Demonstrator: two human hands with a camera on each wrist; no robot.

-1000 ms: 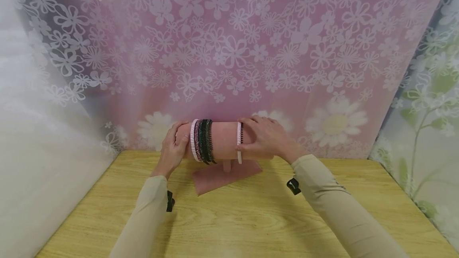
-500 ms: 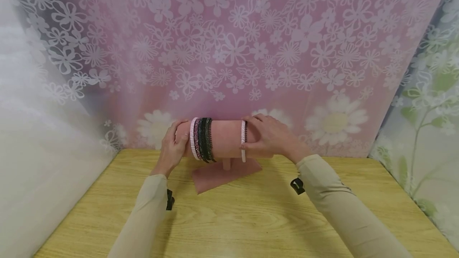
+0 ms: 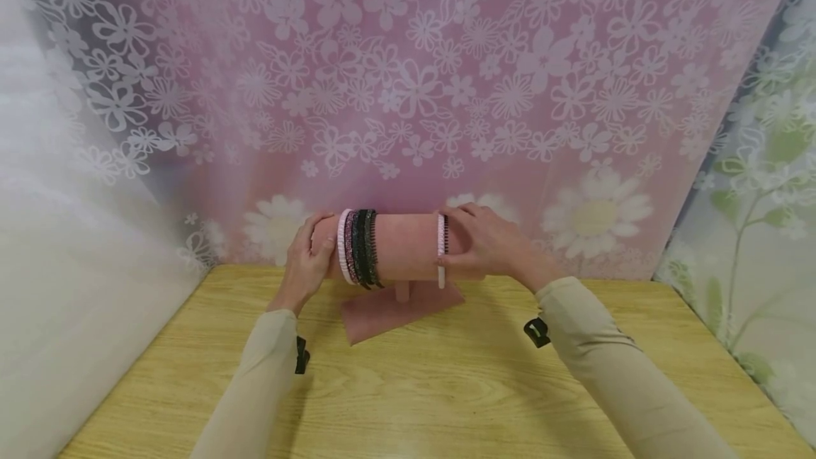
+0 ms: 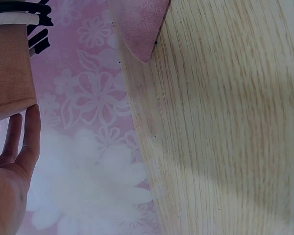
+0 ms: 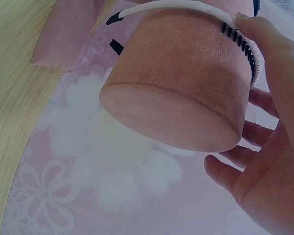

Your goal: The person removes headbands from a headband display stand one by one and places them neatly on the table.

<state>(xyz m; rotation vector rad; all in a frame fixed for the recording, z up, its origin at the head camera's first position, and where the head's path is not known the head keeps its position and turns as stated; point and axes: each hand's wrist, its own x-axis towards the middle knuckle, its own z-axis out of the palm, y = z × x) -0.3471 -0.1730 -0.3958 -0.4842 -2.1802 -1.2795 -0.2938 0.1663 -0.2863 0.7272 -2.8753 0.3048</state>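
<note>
L hand (image 3: 307,261) clasps the L end of the pink display roll (image 3: 403,246), thumb in front, fingers over the top & round the back; prob. to keep it steady while the other hand works, b/c it's perched on a single short post (image 3: 402,292) above a slim base (image 3: 382,314), set at an angle on the wood-grain table (image 3: 446,388).

Just R of that thumb, a row of headbands sits packed close on the roll: a whitish ribbed band (image 3: 345,246), a pink glitter band (image 3: 350,250), then dark glittery bands (image 3: 365,250), exact no. hard to tell. They straddle the roll w/ ends hanging down, so presumably its curve holds them in shape.

Bare stretch of roll, then the pale pink headband (image 3: 441,250), over the roll's R part, well apart from the row. R hand (image 3: 481,243) holds it narrow, thumb at front, fingers behind; likely that way to control both sides of the arch.

Looks: pale pink band has a fine wrapped/ribbed outer face, smooth white lower part, dark comb teeth along inner side, black tip. Roll's suede-like, w/ a flat round R end.
</note>
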